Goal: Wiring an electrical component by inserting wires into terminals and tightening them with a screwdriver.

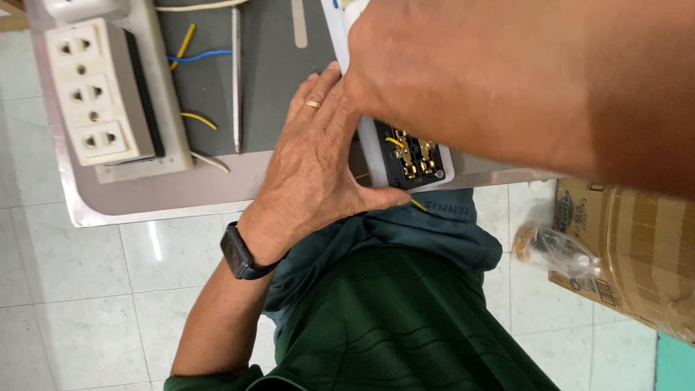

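Opened socket strip (413, 158) at table (145, 199) edge, left hand (315, 163) pressing it, right hand (405, 69) above

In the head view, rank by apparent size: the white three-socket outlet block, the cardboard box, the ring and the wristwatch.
1. Cardboard box, cut off by the frame edge and nearer the camera, so unsure
2. White outlet block
3. Wristwatch
4. Ring, on the left hand

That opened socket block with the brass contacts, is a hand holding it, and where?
Yes. The left hand steadies the open socket block on the table, thumb against its near end and palm along its side. The right hand covers its far part; that grip is hidden.
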